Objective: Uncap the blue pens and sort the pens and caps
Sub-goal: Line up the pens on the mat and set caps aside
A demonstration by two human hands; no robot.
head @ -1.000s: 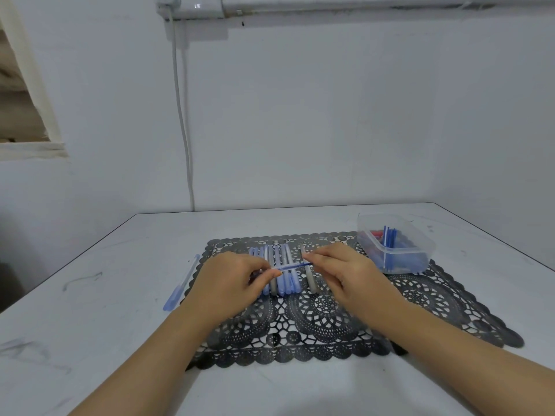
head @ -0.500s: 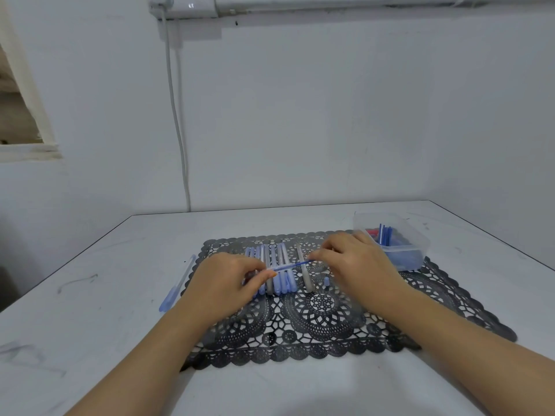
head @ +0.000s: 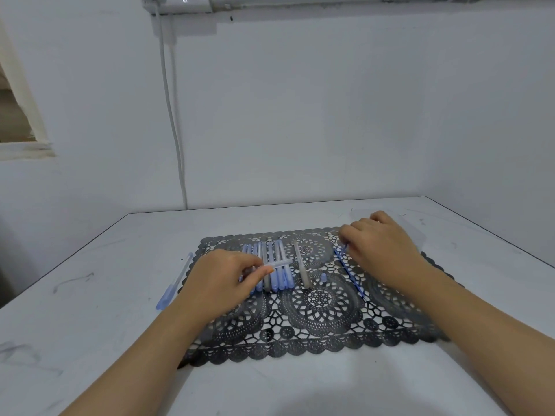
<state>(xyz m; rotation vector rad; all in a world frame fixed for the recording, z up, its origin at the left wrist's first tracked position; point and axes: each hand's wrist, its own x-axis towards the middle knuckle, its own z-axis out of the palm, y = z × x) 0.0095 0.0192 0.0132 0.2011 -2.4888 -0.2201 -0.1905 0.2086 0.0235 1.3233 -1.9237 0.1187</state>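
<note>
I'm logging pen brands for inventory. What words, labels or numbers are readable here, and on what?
No text can be read anywhere.
Row of pens on the black mat: no print visible.
Loose pen on the table: too small to tell.
Socket strip on the wall: small mark, too blurred.
Clear barrel in the left hand, blue refill in the right hand: no marks visible.

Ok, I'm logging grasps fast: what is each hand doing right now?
Left hand: pinching a clear pen barrel over the row of pens.
Right hand: fingers curled, pinching the far end of a thin blue refill.
</note>
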